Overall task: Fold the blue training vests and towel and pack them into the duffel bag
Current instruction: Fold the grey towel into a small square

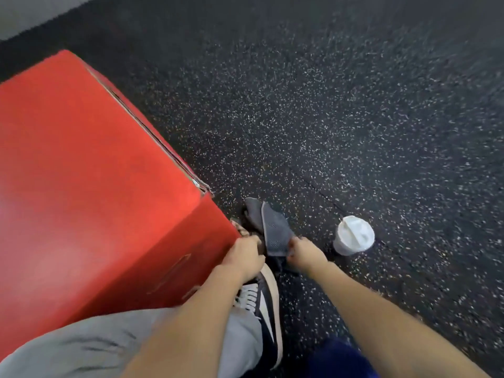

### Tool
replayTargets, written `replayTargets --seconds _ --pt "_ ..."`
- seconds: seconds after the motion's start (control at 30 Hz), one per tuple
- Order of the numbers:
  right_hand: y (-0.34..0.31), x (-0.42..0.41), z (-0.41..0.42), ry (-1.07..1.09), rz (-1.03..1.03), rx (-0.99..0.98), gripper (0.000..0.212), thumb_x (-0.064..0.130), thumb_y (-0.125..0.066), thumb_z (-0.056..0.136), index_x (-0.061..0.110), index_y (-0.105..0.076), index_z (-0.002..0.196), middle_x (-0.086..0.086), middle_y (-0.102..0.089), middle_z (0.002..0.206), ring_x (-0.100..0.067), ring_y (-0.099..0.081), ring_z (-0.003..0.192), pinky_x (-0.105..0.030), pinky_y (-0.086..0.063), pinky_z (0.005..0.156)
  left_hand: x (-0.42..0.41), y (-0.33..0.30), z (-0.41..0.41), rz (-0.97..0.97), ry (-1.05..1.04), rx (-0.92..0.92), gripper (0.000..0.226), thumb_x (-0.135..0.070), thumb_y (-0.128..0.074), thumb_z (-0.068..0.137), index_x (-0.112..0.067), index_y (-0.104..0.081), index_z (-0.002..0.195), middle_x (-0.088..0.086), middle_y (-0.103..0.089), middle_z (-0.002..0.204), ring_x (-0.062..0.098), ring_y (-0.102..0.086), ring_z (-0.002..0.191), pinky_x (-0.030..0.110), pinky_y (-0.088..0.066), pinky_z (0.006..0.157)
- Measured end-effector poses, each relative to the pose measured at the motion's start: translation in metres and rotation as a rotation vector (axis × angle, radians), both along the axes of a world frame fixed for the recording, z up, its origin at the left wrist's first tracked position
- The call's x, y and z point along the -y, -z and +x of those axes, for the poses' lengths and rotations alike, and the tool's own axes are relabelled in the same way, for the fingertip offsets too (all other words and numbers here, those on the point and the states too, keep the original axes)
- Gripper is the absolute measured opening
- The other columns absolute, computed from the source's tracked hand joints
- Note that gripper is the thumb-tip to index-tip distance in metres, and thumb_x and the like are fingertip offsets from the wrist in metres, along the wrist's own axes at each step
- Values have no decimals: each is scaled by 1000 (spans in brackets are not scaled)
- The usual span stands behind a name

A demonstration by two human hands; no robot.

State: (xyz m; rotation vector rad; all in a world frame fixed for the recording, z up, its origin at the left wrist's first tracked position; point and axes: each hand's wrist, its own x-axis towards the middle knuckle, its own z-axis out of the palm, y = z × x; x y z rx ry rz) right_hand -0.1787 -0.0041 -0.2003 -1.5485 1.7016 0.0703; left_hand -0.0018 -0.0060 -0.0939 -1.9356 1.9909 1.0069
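Towel: small grey woven cloth towel [274, 233], low over the speckled black rubber floor [354, 118], 6 o'clock of frame centre.
Hands: left hand [243, 257] and right hand [305, 252] each pinch its near edge.
Cup: white lidded plastic cup [353, 236], 3 o'clock of the towel.
Box: red padded box [90, 173], 9 o'clock.

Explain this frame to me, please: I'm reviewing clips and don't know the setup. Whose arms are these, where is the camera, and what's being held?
There is no robot. A person wears a wide-angle camera on the head, looking down at their own arms. Both the left hand and the right hand pinch a grey cloth, probably the towel, low over a speckled rubber floor. A red padded box stands on the left, a lidded white cup on the right. A shoe shows below. No duffel bag is visible.
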Motion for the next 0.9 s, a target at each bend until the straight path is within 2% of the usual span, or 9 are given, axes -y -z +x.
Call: replayTargets --seconds 0.07,0.2,0.37,0.47,0.57,0.63,0.77,0.9 --pt "19 3 4 -7 25 -30 35 25 -59 88 14 -50 119 -14 -53 123 -36 -58 112 -41 -50 92 5 16 0 45 -7 -12 36 -22 -64 91 -18 -62 126 12 -65 124 31 -61 115 34 -50 96" --pt "47 4 11 -25 1 -91 43 28 -65 87 14 -48 124 -11 -45 127 -37 -52 116 -46 -49 94 12 37 2 91 -21 -16 37 -24 -64 91 -23 -59 129 10 -63 127 31 -60 116 35 -49 99" --pt "57 5 13 0 -134 -57 27 25 -55 93 13 -62 116 -8 -51 120 -32 -48 115 -43 -48 93 20 46 5 95 -32 -22 38 -23 -64 92 -21 -59 130 10 -63 129 30 -59 117 37 -49 101" --pt "45 4 8 -22 -203 -7 20 25 -55 96 13 -67 105 -8 -61 113 -32 -52 107 -41 -46 90 19 41 4 70 -22 -28 42 -23 -64 91 -23 -58 133 8 -62 133 29 -58 121 37 -48 103" --pt "13 5 0 28 -248 72 17 28 -55 99 14 -64 93 -6 -68 94 -31 -63 92 -42 -50 78 15 23 2 -14 0 -49 46 -20 -64 91 -27 -56 136 6 -58 134 28 -57 122 39 -47 104" --pt "-18 6 -4 57 -294 136 17 29 -55 100 15 -64 97 -5 -71 89 -29 -66 85 -44 -52 74 11 5 1 -89 22 -68 50 -20 -64 91 -29 -52 139 3 -52 135 26 -55 121 39 -45 105" --pt "-100 9 -9 9 -455 246 14 22 -57 100 20 -68 108 1 -71 97 -19 -65 90 -39 -52 81 4 -45 -3 -247 44 -151 58 -25 -67 90 -33 -44 144 -7 -43 142 23 -60 111 40 -47 103" --pt "-186 13 -6 -127 -609 234 20 18 -55 103 14 -68 117 -2 -67 106 -17 -61 98 -20 -40 84 7 -111 -3 -414 87 -236 72 -22 -66 90 -37 -32 151 -10 -32 153 22 -58 120 43 -44 107"
